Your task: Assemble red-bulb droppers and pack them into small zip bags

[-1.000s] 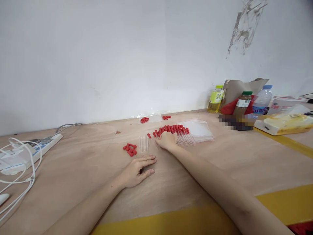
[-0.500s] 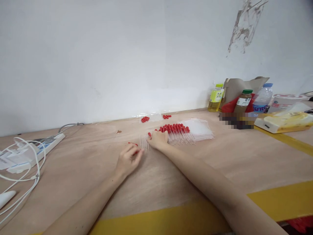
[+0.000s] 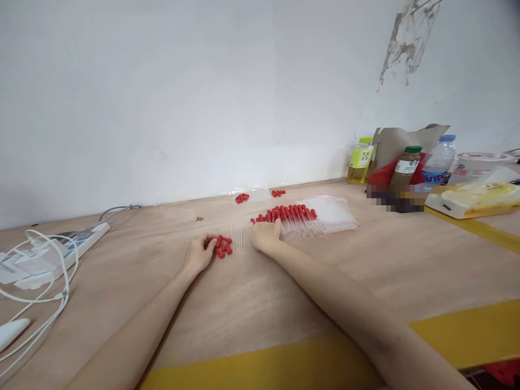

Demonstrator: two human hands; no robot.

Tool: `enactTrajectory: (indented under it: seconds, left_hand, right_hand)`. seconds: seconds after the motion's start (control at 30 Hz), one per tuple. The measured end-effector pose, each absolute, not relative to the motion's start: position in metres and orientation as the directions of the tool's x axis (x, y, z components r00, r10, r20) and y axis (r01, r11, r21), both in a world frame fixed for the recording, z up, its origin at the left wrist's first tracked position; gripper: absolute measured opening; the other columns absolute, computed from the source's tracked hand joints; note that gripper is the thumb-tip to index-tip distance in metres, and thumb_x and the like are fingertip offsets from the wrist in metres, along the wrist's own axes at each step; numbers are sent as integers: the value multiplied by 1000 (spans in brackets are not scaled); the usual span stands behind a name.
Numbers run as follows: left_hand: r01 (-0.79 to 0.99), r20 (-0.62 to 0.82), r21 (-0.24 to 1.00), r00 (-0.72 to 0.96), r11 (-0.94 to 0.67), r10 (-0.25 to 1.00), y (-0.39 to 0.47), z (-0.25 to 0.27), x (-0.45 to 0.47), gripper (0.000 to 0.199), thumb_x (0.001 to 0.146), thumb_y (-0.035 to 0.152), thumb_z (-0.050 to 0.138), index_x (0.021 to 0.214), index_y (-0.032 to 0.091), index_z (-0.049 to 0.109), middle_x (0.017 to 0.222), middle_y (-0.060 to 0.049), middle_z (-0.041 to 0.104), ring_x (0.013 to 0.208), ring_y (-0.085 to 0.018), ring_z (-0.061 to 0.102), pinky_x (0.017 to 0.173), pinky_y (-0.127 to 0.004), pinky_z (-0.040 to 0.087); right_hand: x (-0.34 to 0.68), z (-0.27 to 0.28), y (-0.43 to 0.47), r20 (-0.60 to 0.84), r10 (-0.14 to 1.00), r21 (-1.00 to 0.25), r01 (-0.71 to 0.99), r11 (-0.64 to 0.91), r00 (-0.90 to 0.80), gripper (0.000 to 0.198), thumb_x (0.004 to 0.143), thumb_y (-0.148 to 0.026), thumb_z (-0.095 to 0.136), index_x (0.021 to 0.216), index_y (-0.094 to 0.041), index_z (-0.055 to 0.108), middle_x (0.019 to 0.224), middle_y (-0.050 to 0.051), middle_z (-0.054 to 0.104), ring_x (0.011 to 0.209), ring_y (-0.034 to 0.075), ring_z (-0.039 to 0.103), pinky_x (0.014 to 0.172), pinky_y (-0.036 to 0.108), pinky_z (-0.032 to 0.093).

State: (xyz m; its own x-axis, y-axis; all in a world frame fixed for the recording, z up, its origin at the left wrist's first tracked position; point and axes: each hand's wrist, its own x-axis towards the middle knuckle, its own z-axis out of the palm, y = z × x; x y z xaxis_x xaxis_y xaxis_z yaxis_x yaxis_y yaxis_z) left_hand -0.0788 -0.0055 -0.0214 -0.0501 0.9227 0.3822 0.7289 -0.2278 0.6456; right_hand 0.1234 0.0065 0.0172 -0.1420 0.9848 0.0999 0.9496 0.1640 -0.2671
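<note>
On the table [image 3: 244, 303] lies a row of red-topped droppers [image 3: 298, 218], the landmark here. Beyond it, by the wall, a clear plastic bag [image 3: 259, 193] shows red bulbs near both ends, though whether each lies inside is hard to tell. Just right of the row is a flat, whitish plastic bag [image 3: 337, 211]. Well to the right of the row and farther back stand a yellow-capped bottle [image 3: 357, 172] holding yellow liquid, a green-capped bottle [image 3: 400, 179] of brown drink, a blue-capped clear bottle [image 3: 442, 158] and a tub [image 3: 479, 166]; nearer on that side is a tissue pack [image 3: 473, 203]. The yellow bottle's label carries Chinese characters, the last two reading 花茶; the brown drink's shows a round Starbucks-like emblem, and "ant" is legible on the clear bottle. Left of the row lie thin clear tubes [image 3: 238, 237], then loose red bulbs [image 3: 224, 247]. The left hand [image 3: 200, 252] is bent at the pile's left edge, thumb near the fingers; whether it pinches a bulb cannot be told. The right hand [image 3: 266, 236] reaches over the row's left end, back upward, its fingertips hidden, so their grip cannot be told.
</note>
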Motion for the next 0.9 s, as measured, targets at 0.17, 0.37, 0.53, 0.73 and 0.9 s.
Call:
enactTrajectory:
  seconds: [0.17,0.37,0.53,0.73,0.9]
  left_hand:
    - [720,416,655,-88,-231,905,-4,-22,-70,20,75,31,49,84,17,60,77,-6,68,70,-20,63,65,-30,49]
    - [719,441,670,-186,-184,878,-6,-19,-69,22,76,30,48,90,15,56,82,-7,65,68,-19,63,61,-29,50]
    - [742,492,653,-263,-152,830,-7,-20,-73,27,76,23,48,100,13,56,92,-10,61,78,-21,62,71,-34,49]
    - [770,631,584,-232,-257,740,-26,-6,-61,26,79,26,48,99,16,62,119,-11,46,115,-23,42,89,-32,42]
    - [643,615,520,174,-562,769,-69,0,-16,18,80,27,51,90,17,63,92,-6,62,84,-17,59,75,-29,47]
  right_hand:
    - [168,19,-12,252,961,-275,943,185,-116,30,82,-28,35,87,-8,57,84,17,64,79,25,58,80,40,26]
    - [229,-1,-36,442,837,-397,767,504,-321,19,84,-19,35,96,-13,48,81,8,62,73,16,56,67,27,36]
    - [246,-18,-43,611,740,-407,689,599,-282,26,82,-16,38,105,-15,51,92,10,61,82,17,56,69,28,39]
    - [245,-18,-51,595,751,-371,732,572,-285,19,83,-18,39,91,-18,56,89,4,61,77,14,54,74,30,33]
    - [242,-13,-63,604,728,-368,697,616,-325,17,84,-24,39,86,-18,55,73,0,61,62,10,51,76,30,28]
